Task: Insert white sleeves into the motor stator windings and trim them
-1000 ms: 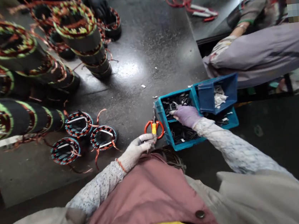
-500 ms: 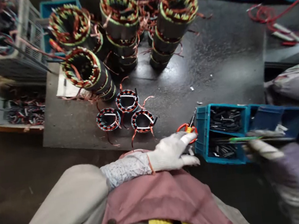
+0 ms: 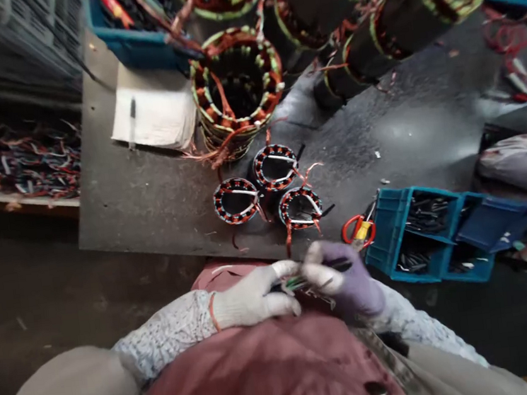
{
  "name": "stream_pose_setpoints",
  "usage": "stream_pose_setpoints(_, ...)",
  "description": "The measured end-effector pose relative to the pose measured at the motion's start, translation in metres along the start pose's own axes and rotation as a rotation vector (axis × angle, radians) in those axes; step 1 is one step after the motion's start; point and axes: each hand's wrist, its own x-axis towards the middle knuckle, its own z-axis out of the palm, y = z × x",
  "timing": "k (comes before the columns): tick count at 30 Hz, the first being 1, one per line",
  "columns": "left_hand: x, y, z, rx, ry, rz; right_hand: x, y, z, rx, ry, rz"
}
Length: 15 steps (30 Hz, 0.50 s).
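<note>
My left hand (image 3: 258, 294), in a white glove, is closed in a pinch on one end of a thin bundle with green and dark parts (image 3: 295, 282), held in front of my apron. Gloved in purple and white, my right hand (image 3: 343, 277) grips the other end; dark thin pieces stick out between its fingers. Blur hides exactly what the bundle is. Just beyond the hands, three small wound stators (image 3: 275, 167) with orange windings and white sleeves sit near the table edge. Red-handled scissors (image 3: 359, 231) with a yellow middle lie right of them.
Tall stacks of larger stators (image 3: 237, 86) rise at the back. A paper pad (image 3: 153, 112) with a pen lies at left, near a blue box (image 3: 141, 43). Blue bins (image 3: 390, 224) of black pieces stand at right. Another person's sleeve (image 3: 521, 162) shows beyond them.
My right hand has come left from over the blue bins, bringing the thin green piece to my left hand. My left hand, spread before near the scissors, has drawn back and closed. The view has shifted.
</note>
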Motion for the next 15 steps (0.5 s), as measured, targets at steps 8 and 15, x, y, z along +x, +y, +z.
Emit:
stream_pose_setpoints(8,-0.058,-0.052,-0.098,-0.402,0.569,-0.150,0.082,-0.006,-0.028,-0.823,0.360,-0.188)
stream_pose_setpoints(15,-0.056,-0.048,-0.105,-0.512,0.641,-0.098,0.116,0.038,-0.007,-1.431,0.220,-0.079)
